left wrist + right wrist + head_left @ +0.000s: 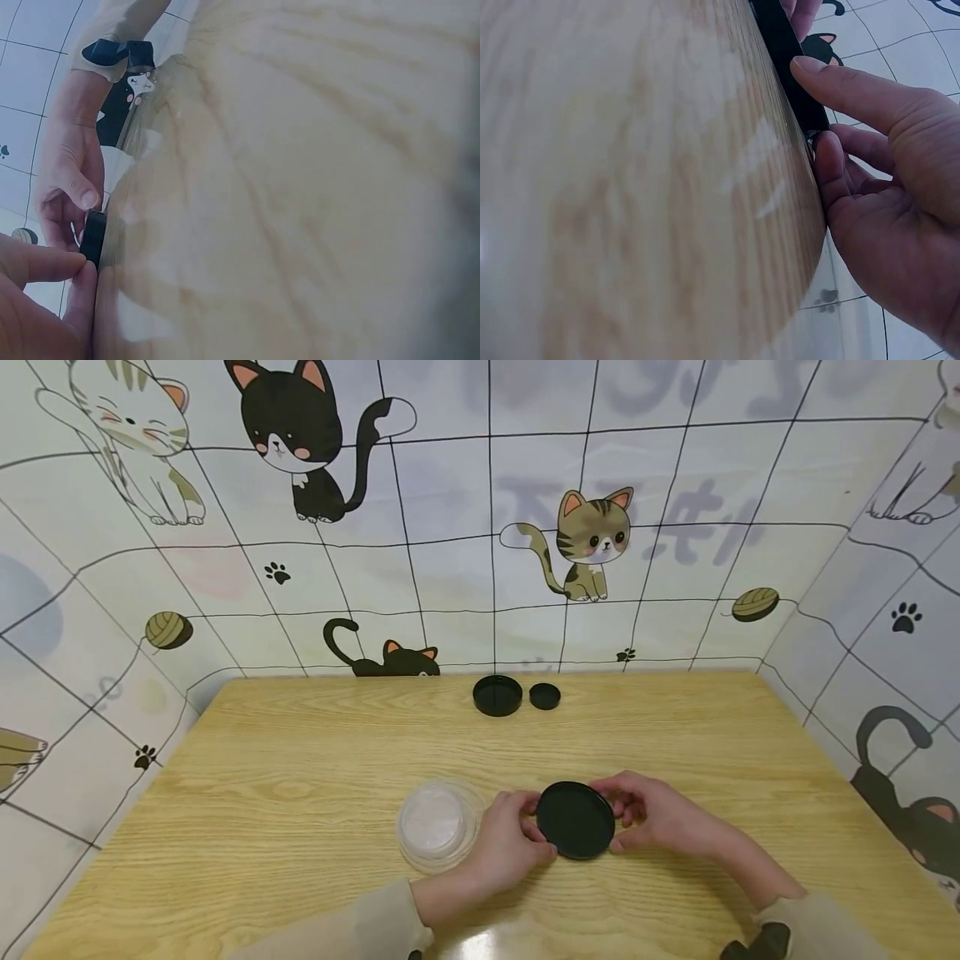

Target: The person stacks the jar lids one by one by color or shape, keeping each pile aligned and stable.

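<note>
A shallow, round black lid [575, 820] lies low over the wooden table, between both hands. My left hand [510, 843] holds its left edge, with the thumb near the lower rim and the fingers farther back. From the other side, my right hand [660, 817] grips the right edge, fingers at the upper rim and thumb lower down. The left wrist view catches the lid [92, 236] edge-on, as a thin black band close to the tabletop. In the right wrist view the right thumb [855, 86] presses along the lid's side. Whether the lid touches the table is unclear.
Left of my left hand sits a clear round plastic container [435, 822]. At the table's back edge lie a larger black round dish [497, 696] and a smaller black disc [544, 696]. A cat-patterned cloth backdrop [450, 568] encloses the wooden table [300, 760].
</note>
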Motion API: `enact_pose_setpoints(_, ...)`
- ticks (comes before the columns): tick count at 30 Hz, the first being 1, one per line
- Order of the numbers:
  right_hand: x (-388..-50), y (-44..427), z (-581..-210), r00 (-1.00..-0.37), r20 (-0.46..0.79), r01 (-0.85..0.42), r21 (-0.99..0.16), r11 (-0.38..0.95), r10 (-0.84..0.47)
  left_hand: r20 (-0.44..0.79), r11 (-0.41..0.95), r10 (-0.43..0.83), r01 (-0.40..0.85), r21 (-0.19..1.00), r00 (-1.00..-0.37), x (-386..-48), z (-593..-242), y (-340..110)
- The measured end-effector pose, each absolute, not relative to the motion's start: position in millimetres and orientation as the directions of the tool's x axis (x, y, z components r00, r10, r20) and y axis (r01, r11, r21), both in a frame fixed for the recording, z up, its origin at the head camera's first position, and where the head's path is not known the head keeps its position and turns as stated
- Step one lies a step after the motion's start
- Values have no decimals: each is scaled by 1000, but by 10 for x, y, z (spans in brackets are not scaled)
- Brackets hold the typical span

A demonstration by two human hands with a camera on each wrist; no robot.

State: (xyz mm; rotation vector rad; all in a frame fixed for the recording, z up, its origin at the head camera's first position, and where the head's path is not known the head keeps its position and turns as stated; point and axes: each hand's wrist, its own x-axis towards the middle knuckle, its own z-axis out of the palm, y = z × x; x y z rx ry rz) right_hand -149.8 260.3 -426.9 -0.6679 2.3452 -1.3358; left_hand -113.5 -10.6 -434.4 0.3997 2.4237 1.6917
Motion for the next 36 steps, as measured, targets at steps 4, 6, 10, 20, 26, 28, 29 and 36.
enact_pose_setpoints(4, -1498, 2606, -4280, -824, -63, -229, -872, 433, -563, 16, 318, 304, 117, 941, -953, -1132, -4335, -120)
enact_pose_setpoints(6, -1500, 2614, -4291, -821, -53, -238, -873, 427, -568, 11, 322, 301, 112, 940, -954, -1128, -4326, -123)
enact_pose_setpoints(10, -1515, 2645, -4303, -819, -56, -239, -871, 428, -572, -20, 301, 294, 73, 951, -956, -1118, -4314, -124)
enact_pose_setpoints(20, -1722, 2627, -4109, -836, -96, -209, -855, 475, -541, -90, 142, 361, -41, 989, -928, -1192, -3966, -315)
enact_pose_setpoints(26, -1885, 2491, -3835, -841, -33, -279, -828, 486, -540, 40, 75, 446, 82, 994, -894, -1471, -3542, -556)
enact_pose_setpoints(28, -1943, 2418, -3761, -841, -21, -299, -814, 497, -540, 105, 52, 481, 148, 988, -870, -1613, -3425, -653)
enact_pose_setpoints(29, -1973, 2375, -3729, -842, -17, -307, -807, 504, -540, 136, 40, 495, 179, 983, -858, -1685, -3373, -702)
enact_pose_setpoints(36, -2259, 2077, -3659, -836, -5, -329, -797, 507, -549, 234, 47, 488, 293, 955, -841, -2141, -3251, -997)
